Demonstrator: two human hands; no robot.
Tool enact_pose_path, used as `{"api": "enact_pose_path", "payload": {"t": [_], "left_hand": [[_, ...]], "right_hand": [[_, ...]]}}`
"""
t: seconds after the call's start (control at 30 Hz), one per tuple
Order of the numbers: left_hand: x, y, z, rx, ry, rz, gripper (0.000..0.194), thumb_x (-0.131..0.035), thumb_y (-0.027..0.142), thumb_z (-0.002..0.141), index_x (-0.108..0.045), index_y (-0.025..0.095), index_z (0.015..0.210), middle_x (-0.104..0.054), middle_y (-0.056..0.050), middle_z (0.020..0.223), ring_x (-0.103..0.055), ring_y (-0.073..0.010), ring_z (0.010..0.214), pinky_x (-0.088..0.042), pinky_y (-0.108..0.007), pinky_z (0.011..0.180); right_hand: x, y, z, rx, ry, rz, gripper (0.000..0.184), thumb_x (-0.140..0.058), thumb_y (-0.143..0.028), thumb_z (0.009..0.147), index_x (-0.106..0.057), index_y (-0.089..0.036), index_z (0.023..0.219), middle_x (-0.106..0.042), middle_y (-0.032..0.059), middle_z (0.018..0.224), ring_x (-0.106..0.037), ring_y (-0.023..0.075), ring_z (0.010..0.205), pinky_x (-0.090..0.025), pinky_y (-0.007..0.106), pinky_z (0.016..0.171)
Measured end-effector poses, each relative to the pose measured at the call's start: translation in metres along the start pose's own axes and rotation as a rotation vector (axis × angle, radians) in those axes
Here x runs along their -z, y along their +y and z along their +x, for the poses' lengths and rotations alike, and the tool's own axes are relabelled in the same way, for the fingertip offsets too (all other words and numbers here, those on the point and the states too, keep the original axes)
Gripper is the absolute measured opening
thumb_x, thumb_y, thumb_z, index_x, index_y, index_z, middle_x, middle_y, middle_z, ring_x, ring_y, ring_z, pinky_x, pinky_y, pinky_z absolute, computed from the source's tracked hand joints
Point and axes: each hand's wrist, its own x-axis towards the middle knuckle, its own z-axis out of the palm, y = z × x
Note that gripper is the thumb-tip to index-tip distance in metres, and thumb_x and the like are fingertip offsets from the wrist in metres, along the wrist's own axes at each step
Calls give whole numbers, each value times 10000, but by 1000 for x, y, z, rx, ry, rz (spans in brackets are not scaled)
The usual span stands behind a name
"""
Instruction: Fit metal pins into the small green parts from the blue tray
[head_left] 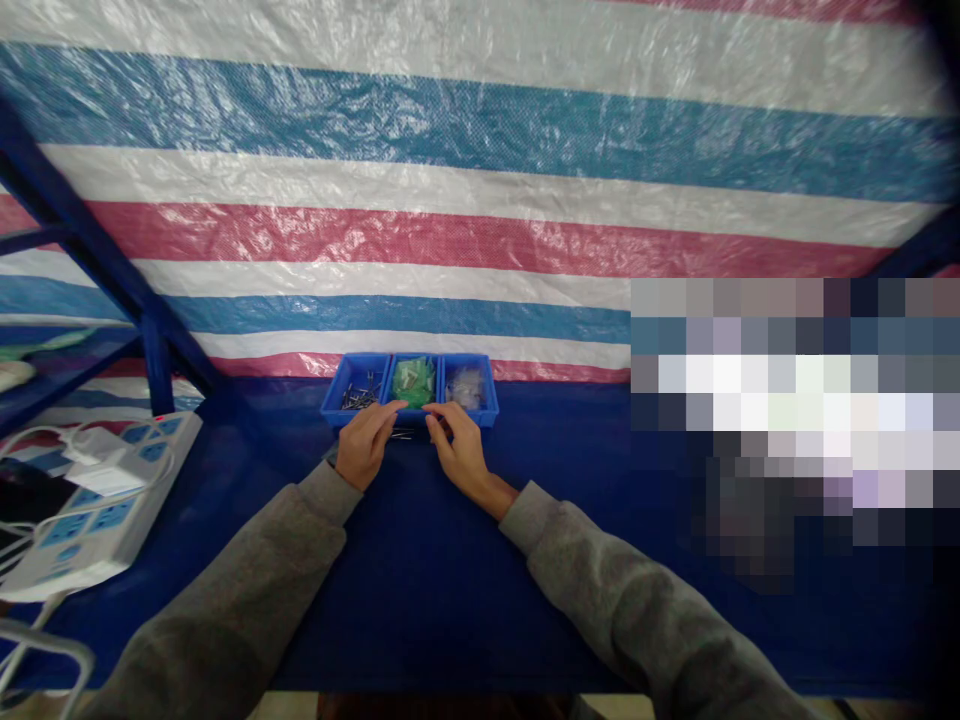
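Observation:
My left hand (366, 446) reaches to the front of a row of three blue bins, with its fingers stretched out towards the middle one. Facing it, my right hand (459, 452) has its fingers bent a little and the thumb apart. Both sets of fingertips are close to the front rim of the middle bin (417, 413); whether they touch it I cannot tell. Green packets (413, 382) fill that bin. Thin metal pieces (361, 393) lie in the left bin (335, 388), and small clear plastic pieces (466, 387) in the right bin (489, 385). A few thin metal pieces (403, 434) rest on the table between my hands.
The dark blue table (442, 590) runs up to a striped plastic sheet (450, 230). At the left, a white power strip (112, 540) with a plugged-in adapter (112, 465) and cables stands by a blue metal frame (155, 350). A blurred-out area (795, 420) covers the right side.

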Motion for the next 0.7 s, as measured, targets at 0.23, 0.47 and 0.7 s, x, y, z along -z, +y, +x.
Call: {"api": "enact_pose_path", "payload": {"t": [0.23, 0.47, 0.7], "left_hand": [[-3, -4, -1, 9, 67, -39, 236, -538, 356, 855, -620, 175, 982, -681, -26, 786, -636, -124, 677, -505, -226, 657], [-4, -7, -2, 50, 86, -42, 215, -541, 388, 848, -608, 183, 837, -646, 19, 637, -600, -97, 543, -456, -204, 570], [-3, -6, -2, 64, 17, -66, 223, -501, 387, 870, -598, 186, 867, -614, 37, 575, -580, -98, 507, -431, -207, 548]], "right_hand": [[1, 0, -1, 5, 24, 18, 240, -402, -279, 923, -591, -191, 1043, -593, 49, 892, -564, 148, 762, -451, 265, 730], [2, -3, 0, 38, -5, 37, 240, -414, -267, 923, -613, -197, 1035, -598, 53, 914, -570, 150, 811, -458, 266, 751], [-1, 0, 1, 114, -42, 80, 217, -451, -246, 910, -644, -203, 999, -598, 52, 906, -564, 147, 858, -459, 267, 788]]}}
